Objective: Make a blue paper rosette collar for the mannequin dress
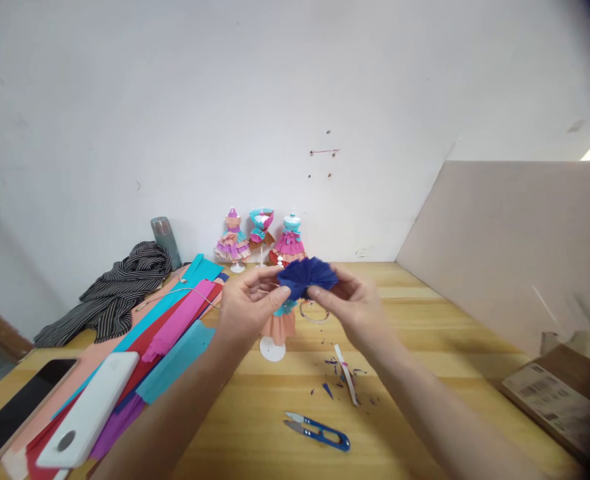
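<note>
Between my two hands is a dark blue pleated paper fan (307, 275), spread out and pinched from both sides. My left hand (255, 297) grips its left edge between thumb and fingers. On the other side, my right hand (347, 297) has its thumb pressed on the fan's lower middle. Partly hidden behind the hands stands a small dress form (279, 327) with a peach skirt, a turquoise waist and a white round base. Blue-handled thread snips (319, 430) lie below the hands, beside a white strip (345, 375) and dark blue paper scraps (327, 390).
Three small dressed mannequins (233, 240) stand by the wall. At left lie coloured crepe paper sheets (177, 360), a white device (89, 410), a phone (19, 413), striped cloth (109, 293) and a flask (165, 241). A cardboard box (559, 400) sits at right.
</note>
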Tool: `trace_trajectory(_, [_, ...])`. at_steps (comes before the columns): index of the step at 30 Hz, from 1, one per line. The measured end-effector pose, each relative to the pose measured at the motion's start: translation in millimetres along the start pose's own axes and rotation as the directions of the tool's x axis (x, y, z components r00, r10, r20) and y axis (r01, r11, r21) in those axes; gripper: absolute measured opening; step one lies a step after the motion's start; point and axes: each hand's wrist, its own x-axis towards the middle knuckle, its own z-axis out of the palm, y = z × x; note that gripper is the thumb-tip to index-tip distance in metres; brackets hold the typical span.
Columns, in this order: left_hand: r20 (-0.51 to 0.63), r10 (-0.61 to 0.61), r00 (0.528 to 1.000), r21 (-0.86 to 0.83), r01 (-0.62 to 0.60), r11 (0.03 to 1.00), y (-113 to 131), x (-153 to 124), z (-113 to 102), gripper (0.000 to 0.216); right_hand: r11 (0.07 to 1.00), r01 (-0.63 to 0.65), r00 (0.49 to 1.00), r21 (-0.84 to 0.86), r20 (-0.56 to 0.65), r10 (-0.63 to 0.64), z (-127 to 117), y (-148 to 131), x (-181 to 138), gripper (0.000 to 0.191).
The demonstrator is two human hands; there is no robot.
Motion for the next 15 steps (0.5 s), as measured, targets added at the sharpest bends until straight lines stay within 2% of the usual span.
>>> trace_trajectory(3, [-0.141,0.084,0.986,0.079,-0.073,0.994,-0.2,7.3,-16.6,0.032,0.997,0.079,0.980,0.025,-0.187,-0.073,-17.6,2.7,23.5,0.015])
trace_trajectory(5, [-0.177,0.087,0.980,0.164,-0.058,0.985,-4.6,14.4,-26.0,0.032,0.998,0.045,0.965,0.036,-0.259,-0.034,-26.8,14.2,41.3,0.017])
trace_trajectory(8, [-0.115,0.055,0.992,0.278,-0.021,0.960,-13.4,25.0,-29.9,0.031,0.994,-0.082,0.971,0.066,-0.220,0.095,-28.6,41.2,62.1,0.022])
trace_trajectory(11, [-0.032,0.048,0.998,0.357,-0.033,0.934,-19.0,33.0,-25.1,0.023,0.982,-0.166,0.978,0.086,-0.111,0.175,-17.6,65.1,70.7,0.027])
trace_trajectory(15, [0.011,0.032,0.999,0.368,-0.034,0.929,-17.0,40.3,-23.1,0.020,0.968,-0.229,0.973,0.103,0.046,0.226,-3.2,77.5,72.1,0.032])
